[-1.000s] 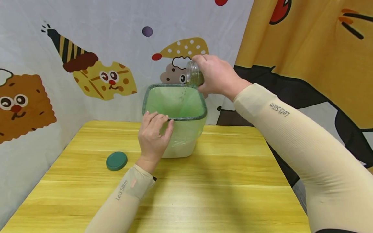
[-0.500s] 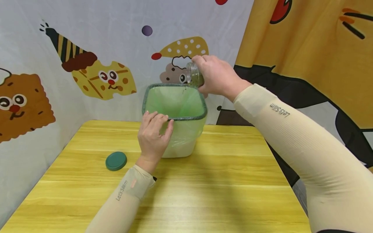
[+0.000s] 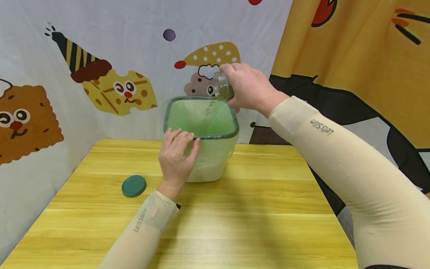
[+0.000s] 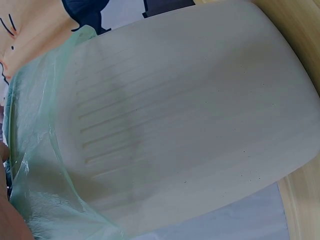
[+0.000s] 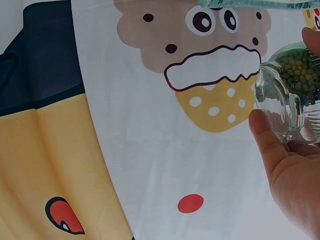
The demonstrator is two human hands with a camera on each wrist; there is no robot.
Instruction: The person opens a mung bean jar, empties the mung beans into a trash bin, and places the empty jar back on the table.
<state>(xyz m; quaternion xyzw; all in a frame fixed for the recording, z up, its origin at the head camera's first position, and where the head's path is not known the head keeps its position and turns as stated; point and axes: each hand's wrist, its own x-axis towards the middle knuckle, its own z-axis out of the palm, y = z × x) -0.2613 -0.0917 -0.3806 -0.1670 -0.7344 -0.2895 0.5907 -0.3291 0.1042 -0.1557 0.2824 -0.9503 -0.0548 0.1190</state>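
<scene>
In the head view my right hand [image 3: 250, 86] grips a clear glass jar [image 3: 223, 86], tipped on its side with its mouth over a trash can [image 3: 206, 173]. Small green beans [image 3: 208, 110] fall from the mouth into the can. More green beans [image 5: 301, 75] lie inside the jar in the right wrist view. My left hand [image 3: 176, 157] holds the can's near-left rim, fingers bent over the edge. The pale can is lined with a translucent green bag [image 3: 218, 149], folded over its dark rim. Its white ribbed side [image 4: 190, 115] fills the left wrist view.
A round dark green lid [image 3: 134, 186] lies on the wooden table [image 3: 215, 239], left of the can. Behind stands a printed cartoon curtain [image 3: 134, 48], with a yellow part on the right.
The falling beans thinned half a second ago and now drop in a fuller trickle. The jar has shifted very slightly left. My left hand stays in place.
</scene>
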